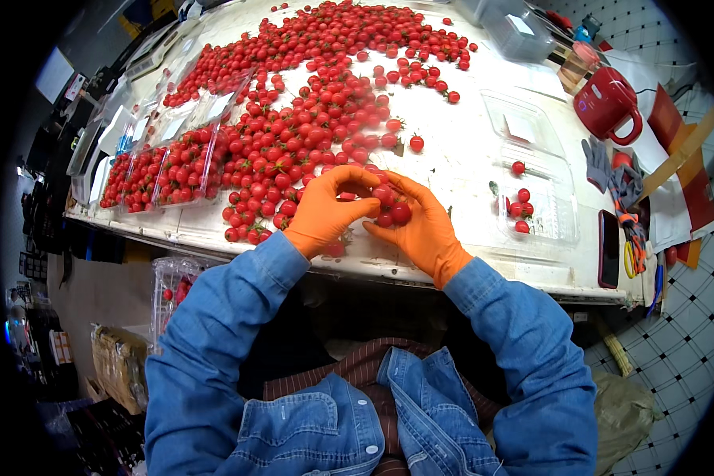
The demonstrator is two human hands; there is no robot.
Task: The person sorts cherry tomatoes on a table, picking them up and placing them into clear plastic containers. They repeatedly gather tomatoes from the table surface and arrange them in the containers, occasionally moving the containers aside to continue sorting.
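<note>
Both of my hands wear orange gloves and meet over the table's near edge. In my right hand sit several red cherry tomatoes, cupped between thumb and fingers. My left hand curls its thumb and forefinger around one cherry tomato of that cluster. Just beyond and to the left spreads a large heap of loose cherry tomatoes, some with green stems. To the right, a clear plastic clamshell box lies with its lid folded back and several cherry tomatoes inside.
Clear boxes filled with tomatoes stand at left. Stacked clear containers are at the back right. Along the right side are a red mug, grey gloves, a phone and scissors. The white table's front edge runs before me.
</note>
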